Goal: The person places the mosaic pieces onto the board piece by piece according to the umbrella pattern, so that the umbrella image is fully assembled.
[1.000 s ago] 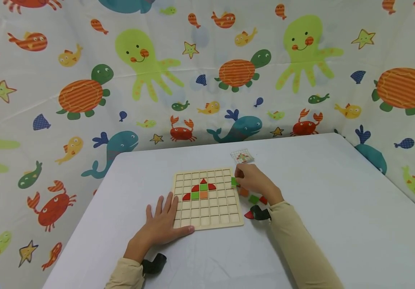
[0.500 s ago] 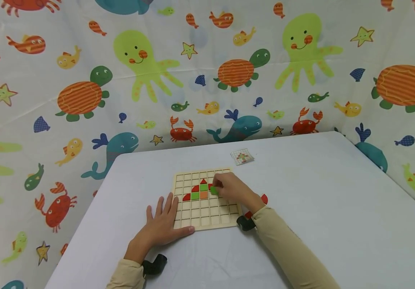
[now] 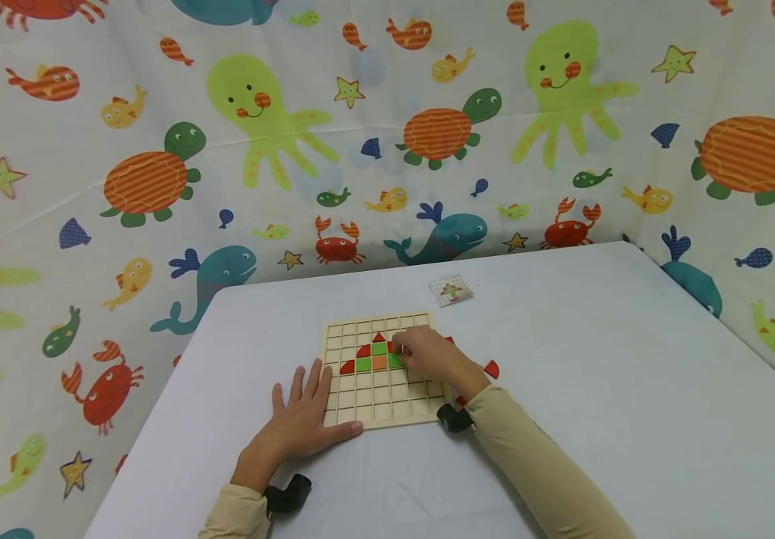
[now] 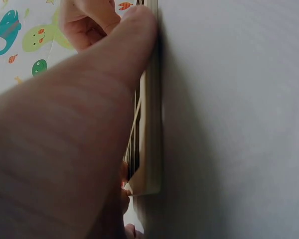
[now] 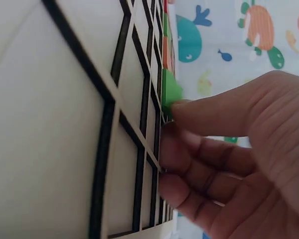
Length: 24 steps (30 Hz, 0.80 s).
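Note:
A wooden grid board (image 3: 374, 404) lies on the white table. Red, green and orange tiles (image 3: 379, 363) form a stepped shape in its cells. My left hand (image 3: 302, 419) rests with spread fingers on the board's left edge, its thumb along the near corner. Over the board's right half, my right hand (image 3: 430, 358) pinches a green square tile (image 5: 170, 92) at the cell beside the orange one. In the right wrist view the tile sits slightly tilted against the grid, the thumb tip on it and the other fingers curled. Part of the board is hidden under this hand.
A small printed pattern card (image 3: 451, 290) lies beyond the board. To the right are loose red pieces, including a quarter-round one (image 3: 491, 369); others are partly hidden by the right hand and wrist. A patterned cloth (image 3: 360, 150) hangs behind the table.
The right hand carried the green tile leftward from beside the board onto it, then lowered it at the cell right of the orange tile. The left hand stays put.

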Available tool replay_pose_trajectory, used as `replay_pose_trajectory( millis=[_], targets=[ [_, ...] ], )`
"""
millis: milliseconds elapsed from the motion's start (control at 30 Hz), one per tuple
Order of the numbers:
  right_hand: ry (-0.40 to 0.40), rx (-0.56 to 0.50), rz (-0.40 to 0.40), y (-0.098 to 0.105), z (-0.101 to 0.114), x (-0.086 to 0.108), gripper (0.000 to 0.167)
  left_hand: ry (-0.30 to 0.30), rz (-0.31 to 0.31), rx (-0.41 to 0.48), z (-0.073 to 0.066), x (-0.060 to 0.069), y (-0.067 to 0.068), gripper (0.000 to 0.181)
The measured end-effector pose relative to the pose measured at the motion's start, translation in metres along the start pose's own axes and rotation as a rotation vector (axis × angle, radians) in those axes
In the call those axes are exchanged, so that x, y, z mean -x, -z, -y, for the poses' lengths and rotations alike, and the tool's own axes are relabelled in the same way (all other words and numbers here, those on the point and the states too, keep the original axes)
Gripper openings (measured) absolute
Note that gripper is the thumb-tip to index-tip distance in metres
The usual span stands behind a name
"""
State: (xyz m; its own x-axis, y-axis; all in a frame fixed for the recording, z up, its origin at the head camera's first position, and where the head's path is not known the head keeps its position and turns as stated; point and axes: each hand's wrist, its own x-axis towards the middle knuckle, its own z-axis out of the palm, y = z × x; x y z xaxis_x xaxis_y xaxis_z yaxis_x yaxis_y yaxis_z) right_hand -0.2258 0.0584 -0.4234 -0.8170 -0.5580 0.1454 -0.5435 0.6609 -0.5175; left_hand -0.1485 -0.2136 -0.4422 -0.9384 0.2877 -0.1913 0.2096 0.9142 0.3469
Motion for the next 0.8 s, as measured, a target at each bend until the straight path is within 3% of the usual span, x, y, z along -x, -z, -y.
replay_pose_trajectory(
  millis=[133, 300, 567, 700, 800],
  targets=[
    [-0.005, 0.041, 0.024, 0.001, 0.003, -0.001, 0.008, 0.001, 0.0, 0.012, -0.001, 0.0, 0.002, 0.127],
    [-0.03, 0.009, 0.016, 0.002, 0.003, 0.001, 0.014, 0.001, 0.002, 0.008, -0.001, 0.0, 0.002, 0.126],
    [-0.077, -0.03, -0.046, 0.026, -0.013, 0.007, 0.022, 0.012, -0.007, 0.013, -0.001, 0.001, 0.001, 0.127],
    [-0.162, -0.047, -0.061, 0.043, -0.029, 0.014, 0.023, 0.004, -0.009, 0.014, -0.001, 0.001, 0.001, 0.126],
    [-0.267, -0.057, -0.005, 0.051, -0.04, 0.02, 0.023, -0.008, -0.007, 0.02, -0.002, 0.001, 0.002, 0.125]
  ],
)
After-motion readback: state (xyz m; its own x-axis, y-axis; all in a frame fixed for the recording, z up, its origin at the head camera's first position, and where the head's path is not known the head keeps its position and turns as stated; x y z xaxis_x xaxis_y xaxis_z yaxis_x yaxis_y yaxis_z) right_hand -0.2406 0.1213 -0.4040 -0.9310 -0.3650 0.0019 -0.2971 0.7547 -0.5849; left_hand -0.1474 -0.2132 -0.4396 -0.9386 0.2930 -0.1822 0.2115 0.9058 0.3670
